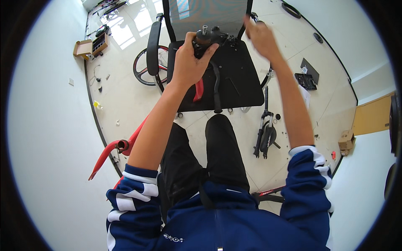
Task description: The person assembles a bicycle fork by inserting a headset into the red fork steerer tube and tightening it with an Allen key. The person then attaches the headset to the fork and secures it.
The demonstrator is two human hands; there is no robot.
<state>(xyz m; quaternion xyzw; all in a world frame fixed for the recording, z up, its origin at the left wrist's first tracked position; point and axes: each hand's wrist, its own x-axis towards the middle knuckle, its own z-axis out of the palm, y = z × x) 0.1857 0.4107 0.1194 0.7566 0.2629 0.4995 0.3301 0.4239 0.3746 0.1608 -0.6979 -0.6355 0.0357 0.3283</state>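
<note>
My left hand point(190, 62) grips a dark mechanical part point(204, 39) with a short silver stub at its top, above the seat of a black office chair point(245, 92). Fingers and thumb wrap round it, so its exact kind cannot be made out. My right hand point(263, 39) is raised near the chair's right armrest, smeared by motion, and whether it holds anything is unclear. On the seat lie a black bar with a grip point(217, 90), a red curved piece point(199, 90) and a thin black hex key point(233, 85). Several small dark parts point(233, 40) rest near the backrest.
A red bicycle frame point(135, 136) stands beside my left arm. On the tiled floor are a three-spoke wheel point(140, 69), a suspension fork point(264, 129), an opened black tool case point(305, 81), a cardboard box point(346, 140) and an opened carton point(84, 48). A tyre point(291, 10) lies far right.
</note>
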